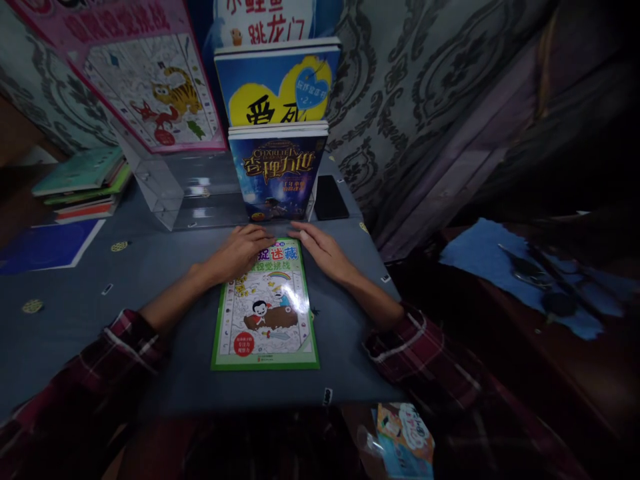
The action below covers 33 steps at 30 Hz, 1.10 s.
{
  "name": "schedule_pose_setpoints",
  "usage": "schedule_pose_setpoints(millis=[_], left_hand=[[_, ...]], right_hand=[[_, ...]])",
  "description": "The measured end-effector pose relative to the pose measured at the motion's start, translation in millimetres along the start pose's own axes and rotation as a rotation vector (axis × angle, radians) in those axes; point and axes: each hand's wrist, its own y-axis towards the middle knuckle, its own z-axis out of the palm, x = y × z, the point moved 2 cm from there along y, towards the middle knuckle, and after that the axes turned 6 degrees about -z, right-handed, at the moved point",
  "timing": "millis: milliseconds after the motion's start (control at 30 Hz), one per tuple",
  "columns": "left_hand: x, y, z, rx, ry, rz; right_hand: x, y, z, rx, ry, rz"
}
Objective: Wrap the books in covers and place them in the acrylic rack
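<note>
A green-bordered children's book [270, 320] with colourful Chinese lettering and a cartoon cover lies flat on the grey-blue table before me. My left hand [245, 245] rests over its upper left corner, fingers laid flat and hiding part of the title. Beside the upper right corner is my right hand [323, 250], its fingers stretched toward the rack. Neither hand grips anything. Just beyond my fingertips, a dark blue book [280, 173] stands in the front tier of a clear acrylic rack [165, 197]. Behind it rise a blue-and-yellow book [275, 83] and another with red lettering [270, 23].
A pink book [155, 87] stands in the rack's left side. Stacked books [80, 177] and a blue booklet [47, 243] lie at left. Right of the rack is a black phone-like slab [331, 198]. Below the table edge sits another booklet [405, 437]; blue cloth [480, 260] lies far right.
</note>
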Motion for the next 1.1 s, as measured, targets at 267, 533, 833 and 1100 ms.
schedule_pose_setpoints(millis=[267, 533, 833, 1100], left_hand=[[-3.5, 24.3, 1.3, 0.049, 0.007, 0.043], [2.3, 46.7, -3.5, 0.138, -0.032, 0.094], [-5.0, 34.5, 0.2, 0.092, 0.113, 0.084], [-19.2, 18.1, 2.0, 0.091, 0.095, 0.093]], right_hand=[[-0.1, 1.8, -0.1, -0.019, 0.020, -0.005], [-8.4, 4.4, 2.6, -0.034, 0.065, -0.009], [-11.1, 5.6, 2.6, -0.046, 0.109, -0.022], [-8.7, 5.3, 1.7, -0.024, 0.050, -0.016]])
